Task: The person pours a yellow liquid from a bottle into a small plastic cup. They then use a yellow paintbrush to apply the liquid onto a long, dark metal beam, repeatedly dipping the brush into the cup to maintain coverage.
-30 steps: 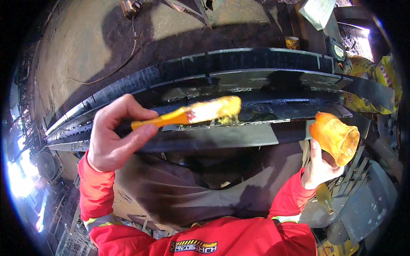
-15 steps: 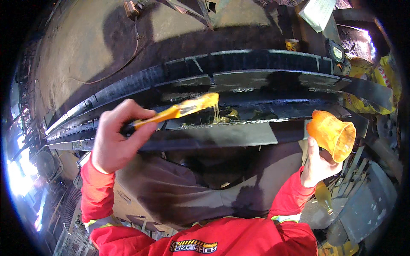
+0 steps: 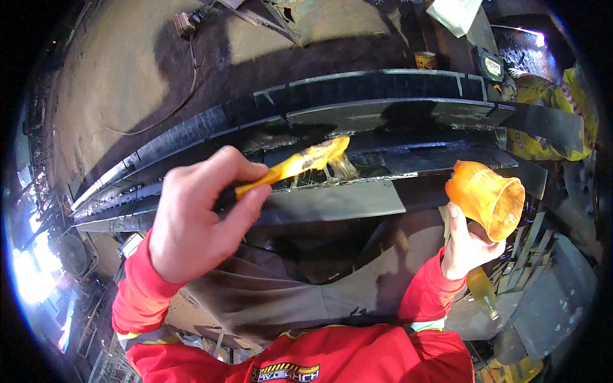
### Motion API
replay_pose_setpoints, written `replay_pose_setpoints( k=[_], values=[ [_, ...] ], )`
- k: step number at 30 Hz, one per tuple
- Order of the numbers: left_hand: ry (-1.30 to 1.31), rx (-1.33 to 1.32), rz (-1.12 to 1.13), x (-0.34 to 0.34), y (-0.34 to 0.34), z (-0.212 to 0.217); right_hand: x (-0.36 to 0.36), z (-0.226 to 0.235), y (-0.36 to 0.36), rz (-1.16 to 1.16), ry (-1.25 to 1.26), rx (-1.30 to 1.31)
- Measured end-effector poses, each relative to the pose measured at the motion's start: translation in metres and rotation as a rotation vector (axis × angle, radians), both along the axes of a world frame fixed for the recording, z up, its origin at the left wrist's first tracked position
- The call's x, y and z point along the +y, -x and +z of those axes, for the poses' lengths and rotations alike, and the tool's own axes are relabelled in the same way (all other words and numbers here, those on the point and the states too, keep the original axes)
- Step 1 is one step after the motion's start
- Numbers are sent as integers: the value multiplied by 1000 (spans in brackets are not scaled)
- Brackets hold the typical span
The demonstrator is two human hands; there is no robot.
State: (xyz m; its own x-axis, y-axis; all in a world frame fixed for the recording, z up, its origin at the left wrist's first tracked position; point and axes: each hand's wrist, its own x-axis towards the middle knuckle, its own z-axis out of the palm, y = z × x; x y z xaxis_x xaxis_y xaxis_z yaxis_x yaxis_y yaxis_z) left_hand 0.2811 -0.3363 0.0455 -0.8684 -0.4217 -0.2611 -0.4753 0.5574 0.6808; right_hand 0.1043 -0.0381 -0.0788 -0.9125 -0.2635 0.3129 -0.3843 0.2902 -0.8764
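Observation:
My left hand (image 3: 207,207) is closed around the dark grip of a yellow brush (image 3: 306,159). Pale bristles or strands hang from its far end, just above the dark metal bars (image 3: 440,156); I cannot tell whether they touch. At the right, my right hand (image 3: 469,246) holds an orange-yellow, translucent plastic cup (image 3: 479,195), apparently a cut-off container. Its wide mouth tips toward the lower right, and the inside looks smeared. Below the brush, a flat grey metal strip (image 3: 345,201) lies along the near side of the bars.
Long dark bars curve across the bench beyond my lap. Further back are a cable with a box (image 3: 185,25), a small yellow can (image 3: 424,60), a tape measure (image 3: 491,66) and a white packet (image 3: 454,14). A yellow bag (image 3: 543,143) and a bottle (image 3: 483,292) are at the right.
My left hand and the brush have moved right and slightly nearer, with the pale strands now closer to the bars. The cup stays in my right hand, with the view shifted slightly.

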Motion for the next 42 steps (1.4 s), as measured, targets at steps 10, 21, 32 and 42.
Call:
replay_pose_setpoints(
  k=[10, 21, 32, 42],
  values=[
    [111, 100, -248, 31, 38, 23, 9, -8, 2, 88, -171, 144],
    [300, -218, -259, 35, 19, 26, 17, -19, -6, 92, -187, 117],
    [3, -128, 49, 22, 49, 21, 18, -13, 0, 110, -149, -22],
    [303, 67, -401, 49, 35, -2, 17, -14, 0, 82, -101, -50]
  ],
)
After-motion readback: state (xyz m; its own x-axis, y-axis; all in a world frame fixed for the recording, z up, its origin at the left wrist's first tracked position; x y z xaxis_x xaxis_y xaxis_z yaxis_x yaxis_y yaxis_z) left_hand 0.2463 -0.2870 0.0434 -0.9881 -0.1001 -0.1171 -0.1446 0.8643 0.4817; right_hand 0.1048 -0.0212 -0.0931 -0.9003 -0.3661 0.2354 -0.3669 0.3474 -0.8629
